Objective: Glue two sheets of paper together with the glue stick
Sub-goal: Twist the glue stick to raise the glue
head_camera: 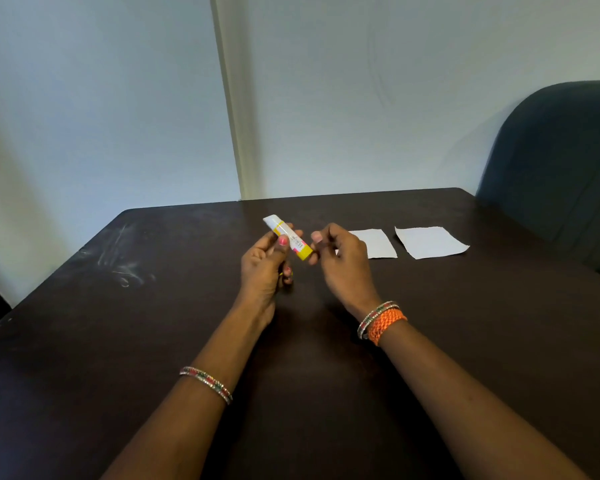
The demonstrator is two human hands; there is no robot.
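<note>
Dark brown wood covers the table [84, 341], seen from above by the person seated at it. Pale scuff marks [125, 265] smear its left side.

Both forearms reach forward from the bottom edge. On the left forearm sits a thin beaded bangle [207, 384]. The left hand [264, 265] is raised just above the table near its middle, thumb and fingers pinching a glue stick [288, 237]. The stick lies tilted, its white cap end pointing up and away to the left, its yellow base pointing down toward the other hand. The cap looks to be on, so the glue seems not yet opened.

The right hand [340, 258] hovers just beside the yellow base, fingers loosely curled. Whether its fingertips touch the stick cannot be told from this angle; it appears to hold nothing. Its position suggests it is about to take hold of the base, perhaps to steady it while the cap comes off. A bangle and an orange woven band [383, 325] circle the right wrist.

Further right, two small white sheets lie flat on the table, side by side and apart: sheet one [376, 242], partly hidden by the right hand, and sheet two [430, 242]. They sit within easy reach, apparently waiting for glue. A dark chair [561, 168] stands at the far right.
</note>
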